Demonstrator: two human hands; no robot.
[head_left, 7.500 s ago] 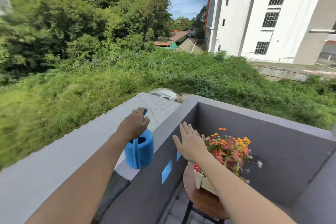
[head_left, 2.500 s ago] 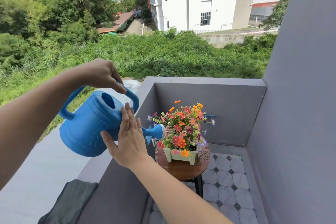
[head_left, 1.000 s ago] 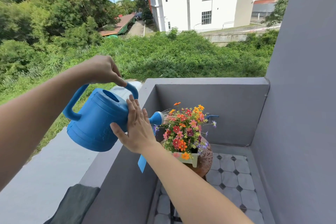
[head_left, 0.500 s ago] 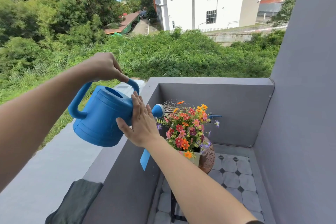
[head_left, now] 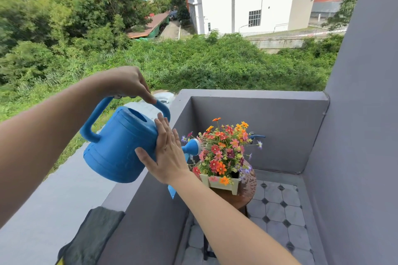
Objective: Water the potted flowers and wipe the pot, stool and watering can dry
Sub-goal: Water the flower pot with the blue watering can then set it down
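- The blue watering can hangs under your left hand, whose fingers curl round the can's top handle.
- Your right hand lies flat against the can's front wall. Its fingers are straight and close together, the thumb is spread below, and it grips nothing.
- The can is held in the air up and to the left of the flower pot, above the grey ledge.
- Its long axis runs from the rear handle, on the side away from the pot, to the rose on the pot's side.
- The can tips forward, and fine streams spray from the rose into the flowers.
- Your left wrist bends down over the handle. Your right forearm reaches up from the lower edge, palm toward the can.
- The pot stands on the round wooden stool.
- A dark cloth lies on the ledge, well to the left of the pot.
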